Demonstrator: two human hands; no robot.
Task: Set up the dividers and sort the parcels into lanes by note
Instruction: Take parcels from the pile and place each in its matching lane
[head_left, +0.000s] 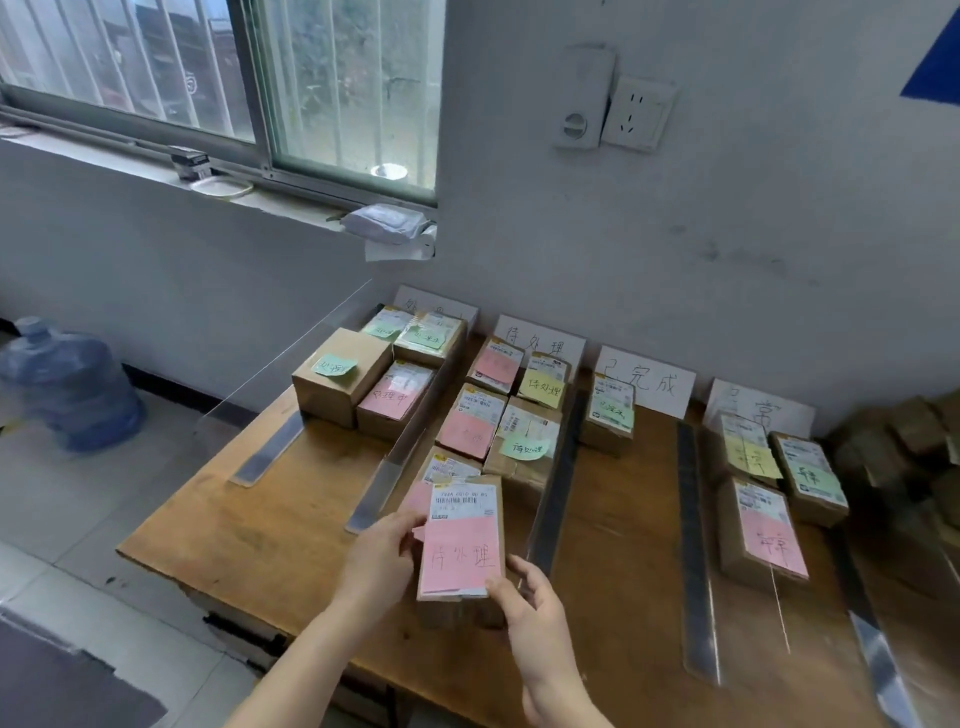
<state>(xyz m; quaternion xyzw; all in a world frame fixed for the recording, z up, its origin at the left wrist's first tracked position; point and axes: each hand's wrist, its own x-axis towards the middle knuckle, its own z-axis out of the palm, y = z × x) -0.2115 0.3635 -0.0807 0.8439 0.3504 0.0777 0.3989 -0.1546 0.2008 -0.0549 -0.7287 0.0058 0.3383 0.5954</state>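
The person's two hands hold a flat brown cardboard parcel (461, 538) over the near end of the second lane from the left. The left hand (382, 558) curls round its left edge, with the thumb on the top face. The right hand (524, 597) pinches the near right corner, its thumb on the pink paper note (460, 558) that covers the lower half of the face. Above the note sits a white printed shipping label (461, 501) (the barcode shows, the small print does not).

The parcel lies between the left clear plastic divider (387, 475) and the right clear plastic divider (558, 478), both thin upright sheets on dull grey base strips. Whether it touches the smooth orange-brown wooden desk (260, 519) cannot be told.

Just beyond the hands, other boxy cardboard parcels (470, 421) with pink, yellow and green notes fill the same lane. A white paper sign (540, 338) with handwritten characters leans against the grey wall at the far end.
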